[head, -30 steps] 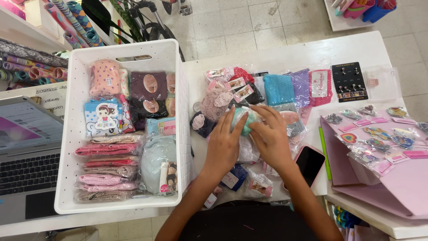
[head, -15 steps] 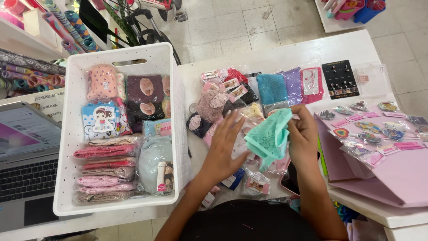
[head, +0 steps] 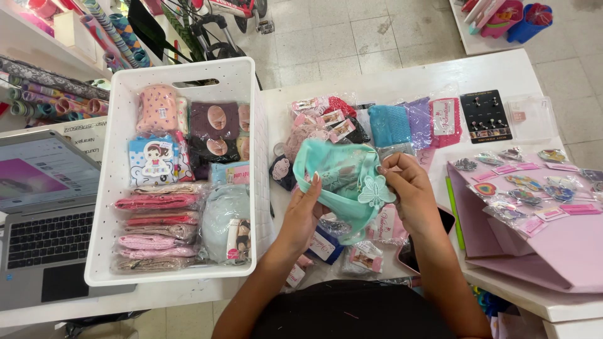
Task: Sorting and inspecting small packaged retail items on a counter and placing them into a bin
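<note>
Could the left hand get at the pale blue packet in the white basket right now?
Probably not at once: the left hand is holding the teal garment together with the right hand. Otherwise the pale blue packet lies uncovered in the open white basket beside it.

White table (head: 389, 78) bears a white basket (head: 107, 207), laptop (head: 44, 232), packets (head: 389, 122), perhaps a phone (head: 411, 254).

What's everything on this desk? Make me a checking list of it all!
Surface: white table, mostly covered.
Job's things: teal garment with a butterfly-shaped tag, held up above the table.
Clutter: white basket packed with bagged garments; loose packets on the table; black card; pink board with hair clips; dark phone partly hidden; laptop, open.
Grippers: left hand and right hand both grip the garment.
Cables: nothing seen.
Surroundings: tiled floor, shelves with rolls.
</note>
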